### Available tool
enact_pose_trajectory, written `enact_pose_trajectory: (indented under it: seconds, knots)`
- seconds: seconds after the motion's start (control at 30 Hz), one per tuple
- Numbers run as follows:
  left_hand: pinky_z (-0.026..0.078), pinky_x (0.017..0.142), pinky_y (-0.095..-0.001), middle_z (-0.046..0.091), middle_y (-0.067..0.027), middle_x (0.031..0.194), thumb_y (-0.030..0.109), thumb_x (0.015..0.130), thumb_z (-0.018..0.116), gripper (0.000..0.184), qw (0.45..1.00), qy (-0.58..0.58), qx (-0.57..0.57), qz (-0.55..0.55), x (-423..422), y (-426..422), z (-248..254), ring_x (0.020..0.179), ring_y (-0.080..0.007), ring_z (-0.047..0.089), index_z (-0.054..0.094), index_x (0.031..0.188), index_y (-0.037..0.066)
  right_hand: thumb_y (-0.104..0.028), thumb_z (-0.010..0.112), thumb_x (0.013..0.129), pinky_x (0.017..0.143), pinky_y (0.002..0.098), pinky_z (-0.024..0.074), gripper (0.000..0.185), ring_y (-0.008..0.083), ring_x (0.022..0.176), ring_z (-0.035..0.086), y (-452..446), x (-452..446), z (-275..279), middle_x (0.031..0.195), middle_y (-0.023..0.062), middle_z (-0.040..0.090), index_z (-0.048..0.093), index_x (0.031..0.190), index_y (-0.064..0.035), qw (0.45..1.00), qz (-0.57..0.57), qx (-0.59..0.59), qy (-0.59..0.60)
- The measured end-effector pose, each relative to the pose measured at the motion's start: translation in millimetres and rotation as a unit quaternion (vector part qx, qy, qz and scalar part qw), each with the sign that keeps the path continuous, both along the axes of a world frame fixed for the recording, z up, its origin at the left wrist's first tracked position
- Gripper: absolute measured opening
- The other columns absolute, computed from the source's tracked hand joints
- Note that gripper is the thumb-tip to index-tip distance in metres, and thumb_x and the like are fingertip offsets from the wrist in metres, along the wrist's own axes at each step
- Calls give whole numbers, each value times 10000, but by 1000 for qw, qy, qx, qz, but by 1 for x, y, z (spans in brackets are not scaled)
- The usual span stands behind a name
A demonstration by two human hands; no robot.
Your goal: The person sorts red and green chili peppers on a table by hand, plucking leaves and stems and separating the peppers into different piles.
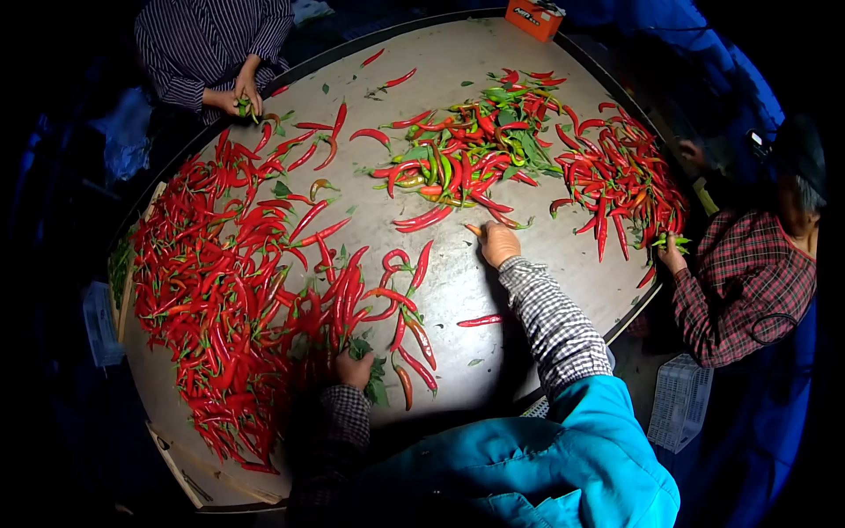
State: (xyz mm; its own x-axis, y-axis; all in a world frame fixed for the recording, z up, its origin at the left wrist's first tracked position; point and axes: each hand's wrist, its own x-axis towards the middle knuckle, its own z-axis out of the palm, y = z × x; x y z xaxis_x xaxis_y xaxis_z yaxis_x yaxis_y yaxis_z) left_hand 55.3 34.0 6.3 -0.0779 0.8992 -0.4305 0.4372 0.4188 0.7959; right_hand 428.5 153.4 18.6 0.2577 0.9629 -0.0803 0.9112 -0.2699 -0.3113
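My right hand [500,244] is closed at the middle of the table, and the tip of an orange chili pepper [473,230] pokes out beside its fingers. Just beyond it lies a mixed heap of red and green chili peppers [458,172] with leaves among them. My left hand [354,370] is closed at the near edge of a large spread of red chili peppers [220,299]. Dark green leaves [377,387] stick out of that hand; its fingers are partly hidden. One red chili pepper [480,321] lies alone between my two arms.
A person in a striped top [211,44] holds green peppers at the far left. Another in a checked shirt [748,282] holds green peppers beside a red heap [620,176]. An orange box [534,19] stands on the far rim; a white crate [680,400] sits lower right.
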Motion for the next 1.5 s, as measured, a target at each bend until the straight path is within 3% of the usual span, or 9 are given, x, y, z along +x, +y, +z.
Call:
enact_pose_trajectory:
  seconds: [0.13,0.3,0.43,0.9,1.13,1.17,1.27,1.4,1.5]
  knots:
    - [469,686,-327,652,-115,802,59,665,620,204,1000,2,19,4,1,0,-4,742,-206,624,631,859,-2,-158,575,843,440,223,315,141,67,503,405,-16,-3,1,629,-29,493,575,852,-17,836,-147,12,529]
    - [484,707,-356,647,-142,799,160,628,665,261,985,118,117,-43,-6,-3,-22,758,-264,628,631,839,11,-187,488,892,412,225,318,136,67,465,412,-52,-24,41,595,2,482,504,856,-56,770,-110,-59,626]
    - [483,747,-329,650,-130,822,141,640,666,297,996,83,35,-23,-4,-3,-12,787,-246,626,624,902,8,-204,435,928,453,219,369,158,83,495,449,-85,-43,65,606,6,492,462,870,-59,860,26,-94,500]
    - [477,762,-348,651,-130,823,191,641,675,326,993,104,40,-30,-5,-2,-15,801,-265,625,625,918,28,-150,583,785,682,279,437,237,127,728,529,-141,-114,94,770,50,598,600,995,-40,672,452,-468,353]
    - [484,737,-364,640,-179,789,229,609,686,374,997,60,46,-1,-7,-5,-28,783,-310,621,622,880,-22,-244,535,810,632,348,450,245,196,691,563,91,-34,126,723,115,590,599,876,-17,875,480,30,-55]
    - [484,734,-364,639,-178,783,230,609,687,370,997,58,53,1,-6,-5,-30,777,-310,620,622,872,-22,-228,548,814,638,327,446,255,181,688,543,128,-20,148,746,97,576,560,951,-13,919,353,70,161]
    - [486,707,-366,644,-132,749,225,613,686,307,995,78,61,-12,-6,-4,-23,731,-289,623,635,839,23,-180,585,826,654,266,436,417,136,677,482,164,-7,210,818,44,533,444,1175,-1,602,103,179,771]
    - [487,694,-369,644,-127,730,216,618,683,272,998,45,39,3,-2,-4,-7,716,-282,626,640,809,29,-205,583,829,682,323,456,219,191,709,574,172,1,124,772,107,621,598,897,2,924,95,205,308]
    - [489,692,-365,645,-124,733,217,615,689,264,997,68,45,-2,-3,-4,-15,720,-276,628,642,798,33,-80,616,774,692,271,464,153,131,686,567,149,-10,59,777,94,629,590,904,-5,963,68,138,221]
